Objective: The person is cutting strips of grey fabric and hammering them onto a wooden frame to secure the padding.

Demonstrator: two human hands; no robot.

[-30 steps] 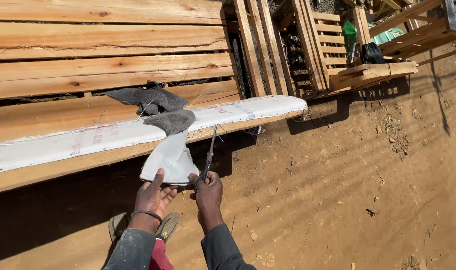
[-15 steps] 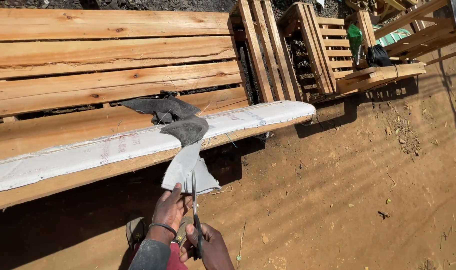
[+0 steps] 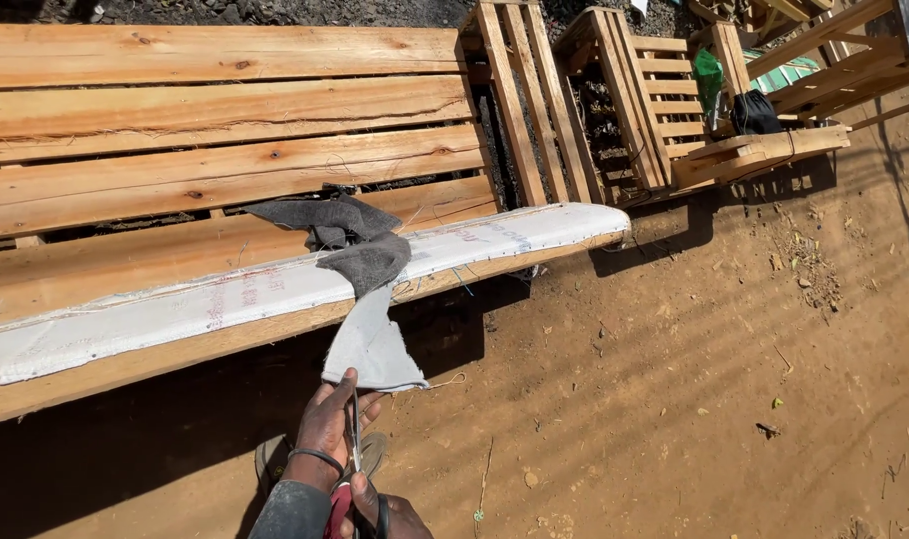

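1. Grey fabric piece (image 3: pixel 370 344) hangs off the front edge of the counter (image 3: pixel 175 344), its upper end draped over the white padded strip (image 3: pixel 225 299).
2. Left hand (image 3: pixel 330 424) just below the strip: grip pinched on fabric's lower edge.
3. Right hand (image 3: pixel 380 514), under the left, closed round the scissors (image 3: pixel 353 449); blades point up at the fabric.
4. Progress, judging by eye: lower edge looks trimmed, fabric not yet laid or fixed on the strip; most left.

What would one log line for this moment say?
left hand: grips grey cloth strip | right hand: holds red-handled scissors | cloth draped over wooden bench
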